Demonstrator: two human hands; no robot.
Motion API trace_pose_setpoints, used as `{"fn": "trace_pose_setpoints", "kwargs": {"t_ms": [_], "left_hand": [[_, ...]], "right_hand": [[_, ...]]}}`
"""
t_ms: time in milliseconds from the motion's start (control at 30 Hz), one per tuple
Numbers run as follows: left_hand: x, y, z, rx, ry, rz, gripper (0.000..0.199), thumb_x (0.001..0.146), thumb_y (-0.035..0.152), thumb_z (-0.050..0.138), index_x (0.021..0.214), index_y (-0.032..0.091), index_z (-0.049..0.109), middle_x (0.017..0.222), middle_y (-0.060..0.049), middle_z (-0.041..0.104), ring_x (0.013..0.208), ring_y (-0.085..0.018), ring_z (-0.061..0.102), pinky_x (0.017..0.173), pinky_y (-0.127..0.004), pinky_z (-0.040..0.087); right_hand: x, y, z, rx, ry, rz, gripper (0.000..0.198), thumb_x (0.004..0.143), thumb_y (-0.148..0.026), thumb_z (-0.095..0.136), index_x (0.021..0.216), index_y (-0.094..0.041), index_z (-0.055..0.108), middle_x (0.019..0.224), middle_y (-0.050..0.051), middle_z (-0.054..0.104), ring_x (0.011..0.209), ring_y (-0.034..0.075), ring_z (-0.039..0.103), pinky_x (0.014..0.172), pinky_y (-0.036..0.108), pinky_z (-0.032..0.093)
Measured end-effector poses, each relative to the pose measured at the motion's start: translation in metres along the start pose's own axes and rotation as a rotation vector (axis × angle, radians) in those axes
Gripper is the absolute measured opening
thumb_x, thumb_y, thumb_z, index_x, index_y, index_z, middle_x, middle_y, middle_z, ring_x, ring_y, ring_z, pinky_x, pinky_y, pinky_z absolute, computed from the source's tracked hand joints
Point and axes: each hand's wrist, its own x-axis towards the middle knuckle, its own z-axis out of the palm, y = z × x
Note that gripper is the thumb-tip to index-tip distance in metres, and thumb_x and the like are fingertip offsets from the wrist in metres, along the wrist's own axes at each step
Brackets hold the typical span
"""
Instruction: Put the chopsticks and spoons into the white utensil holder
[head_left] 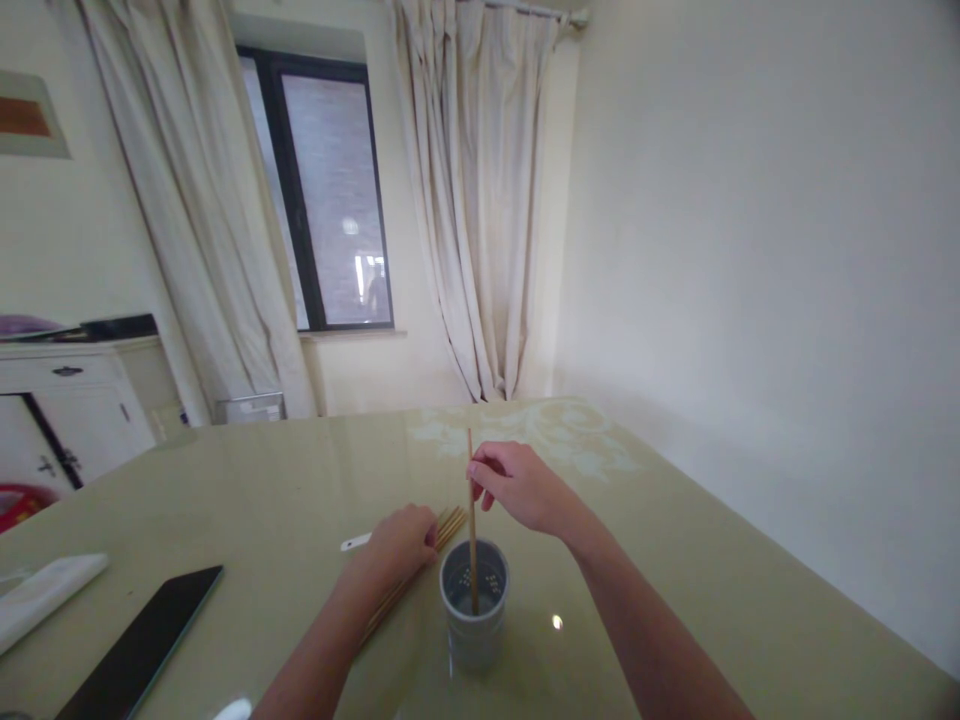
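A single wooden chopstick [472,530] stands nearly upright, its lower end inside a grey chopstick holder [475,635] with small holes in its inner wall. My right hand [517,482] pinches this chopstick near the top, above the holder's rim. Left of the holder, a bundle of chopsticks [452,524] lies on the table, running slantwise under my left hand [403,543]. The left fingers curl down over the bundle, partly hidden by the back of the hand. Beyond that hand a white handle [355,542] with a hole sticks out; its other end is hidden.
The table [300,480] has a glossy greenish top and meets a wall on the right. A black flat slab [142,640] and a white object [52,595] lie at the left. A white cabinet [82,400] stands behind, near a curtained window [337,200].
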Motion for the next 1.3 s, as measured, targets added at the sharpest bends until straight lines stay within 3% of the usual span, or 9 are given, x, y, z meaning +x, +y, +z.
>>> {"fn": "trace_pose_setpoints", "kwargs": {"t_ms": [433,600,700,833,900,1000,1133,1233,1300], "left_hand": [[-0.005,0.004,-0.002,-0.04,-0.016,0.014,0.019,0.072,0.036,0.073,0.08,0.02,0.075,0.081,-0.007,0.077,0.076,-0.024,0.07,0.068,-0.03,0.046],[-0.013,-0.008,-0.036,-0.13,0.074,0.027,0.014,0.078,0.032,0.064,0.077,0.019,0.07,0.078,-0.005,0.075,0.076,-0.021,0.068,0.068,-0.029,0.044],[-0.026,-0.007,-0.068,-0.356,0.213,0.094,0.016,0.085,0.031,0.058,0.081,0.018,0.066,0.076,-0.004,0.075,0.07,-0.019,0.067,0.064,-0.027,0.045],[-0.052,0.021,-0.098,-0.649,0.395,0.325,0.024,0.095,0.04,0.055,0.091,0.019,0.066,0.077,-0.001,0.071,0.069,-0.015,0.064,0.061,-0.024,0.045],[-0.064,0.04,-0.104,-0.699,0.401,0.423,0.027,0.098,0.042,0.054,0.097,0.019,0.068,0.078,0.0,0.069,0.07,-0.014,0.061,0.06,-0.022,0.044],[-0.075,0.06,-0.108,-0.754,0.412,0.483,0.029,0.1,0.043,0.055,0.1,0.019,0.07,0.082,-0.001,0.07,0.073,-0.013,0.061,0.065,-0.022,0.046],[-0.065,0.053,-0.104,-0.715,0.433,0.416,0.032,0.1,0.045,0.054,0.093,0.019,0.072,0.081,-0.001,0.072,0.074,-0.015,0.062,0.068,-0.025,0.047],[-0.042,0.032,-0.087,-0.466,0.387,0.271,0.026,0.098,0.038,0.057,0.086,0.019,0.072,0.081,-0.002,0.074,0.077,-0.017,0.065,0.072,-0.027,0.045],[-0.028,0.019,-0.069,-0.254,0.283,0.156,0.017,0.092,0.03,0.061,0.085,0.02,0.073,0.087,-0.004,0.076,0.082,-0.02,0.067,0.075,-0.029,0.044]], "right_hand": [[0.006,0.013,0.018,-0.138,-0.121,0.044,0.039,0.102,-0.025,0.052,0.068,-0.016,0.069,0.063,0.003,0.073,0.052,0.012,0.062,0.057,0.023,0.043],[0.001,0.005,-0.002,-0.168,-0.029,0.077,0.034,0.101,-0.028,0.055,0.078,-0.016,0.075,0.065,0.003,0.074,0.052,0.012,0.062,0.055,0.023,0.04],[-0.001,-0.003,-0.011,-0.148,0.111,0.023,0.035,0.103,-0.033,0.055,0.079,-0.016,0.075,0.066,0.002,0.072,0.054,0.013,0.061,0.056,0.024,0.041],[-0.004,-0.017,-0.006,0.055,0.212,-0.101,0.029,0.104,-0.038,0.054,0.094,-0.018,0.073,0.079,0.002,0.073,0.062,0.013,0.064,0.061,0.024,0.046],[-0.006,-0.022,-0.001,0.185,0.2,-0.155,0.026,0.104,-0.038,0.055,0.103,-0.019,0.071,0.085,0.002,0.074,0.067,0.014,0.066,0.061,0.024,0.048],[-0.008,-0.027,0.0,0.305,0.209,-0.168,0.027,0.103,-0.042,0.057,0.096,-0.018,0.069,0.081,0.003,0.071,0.069,0.015,0.068,0.057,0.024,0.048],[-0.012,-0.028,-0.019,0.36,0.316,-0.176,0.03,0.1,-0.046,0.061,0.089,-0.018,0.066,0.079,0.003,0.071,0.068,0.016,0.068,0.055,0.024,0.048],[-0.016,-0.026,-0.038,0.278,0.352,-0.16,0.032,0.101,-0.045,0.06,0.084,-0.019,0.065,0.075,0.003,0.071,0.065,0.015,0.066,0.056,0.025,0.047],[-0.017,-0.022,-0.046,0.183,0.31,-0.125,0.032,0.101,-0.042,0.059,0.08,-0.019,0.066,0.073,0.003,0.071,0.063,0.015,0.064,0.056,0.026,0.046]]}}
